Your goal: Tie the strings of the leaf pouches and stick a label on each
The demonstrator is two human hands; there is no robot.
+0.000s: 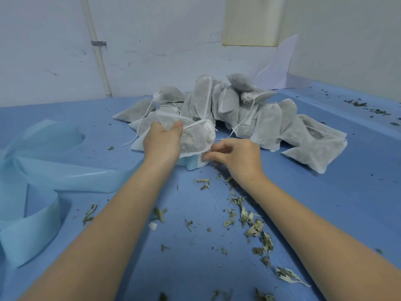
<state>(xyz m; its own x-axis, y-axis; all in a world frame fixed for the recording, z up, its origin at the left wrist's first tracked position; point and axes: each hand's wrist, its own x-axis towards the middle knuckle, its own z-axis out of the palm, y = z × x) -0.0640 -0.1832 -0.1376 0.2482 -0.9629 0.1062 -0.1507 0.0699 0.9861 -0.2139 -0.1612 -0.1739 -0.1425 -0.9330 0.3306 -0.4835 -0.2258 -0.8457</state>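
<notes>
Far left: loops of glossy pale-blue backing ribbon (54, 177) lie curled on the blue corrugated table top (325, 203). White wall pipe (97, 51) stands behind, clipped to the wall.

Centre left: left hand (161, 144) grips a white non-woven leaf pouch (195, 137), fingers curled over its top edge, thumb on the near side. The pouch sits at the front of the pile, lying over a pale-blue label strip (194, 165). Its white drawstring (195, 124) trails loose across the top.

Centre right: right hand (234, 157) pinches at a small printed label (204, 156) on the strip end, just under the pouch's lower edge. Whether the label is lifted free cannot be told. The hands are near each other, not touching.

Behind: heap of filled grey-white pouches (249, 109), strings hanging. Right and foreground: scattered dried green leaf scraps (253, 224).
</notes>
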